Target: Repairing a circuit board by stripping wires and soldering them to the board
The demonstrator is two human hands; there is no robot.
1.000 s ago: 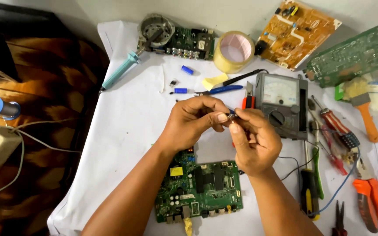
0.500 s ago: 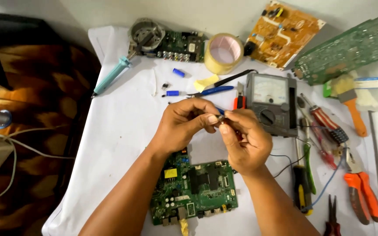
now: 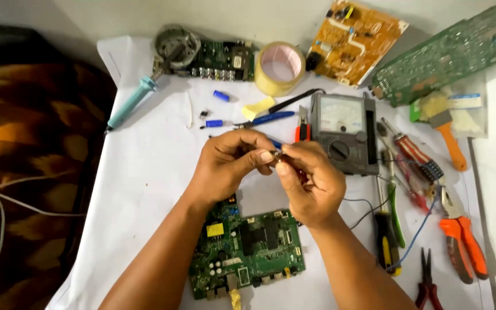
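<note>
I have a tiny electronic part [image 3: 276,154] pinched between both hands above the white-covered desk [image 3: 144,172], just over the green circuit board [image 3: 248,252] that lies near my wrists. My left hand [image 3: 228,163] is closed narrow, thumb and forefinger nipping one end; my right hand [image 3: 311,181] is curled tight on the other end. The part is so small and so hidden by my fingertips that I can't say for sure what it is; it looks like a small dark component with a metal tip. I judge it very light, stiff and easily bent or dropped, so it wants a fingertip hold on its body, not on any thin legs.

There are no real containers here. The nearest to one is the clear plastic packet [image 3: 463,112] at the right beside the brush [image 3: 446,129], and I can't make out what it holds. The roll of tape [image 3: 281,68] has an empty core. The analog meter [image 3: 343,135] sits just beyond my right hand, orange pliers [image 3: 460,241] farther right.
</note>
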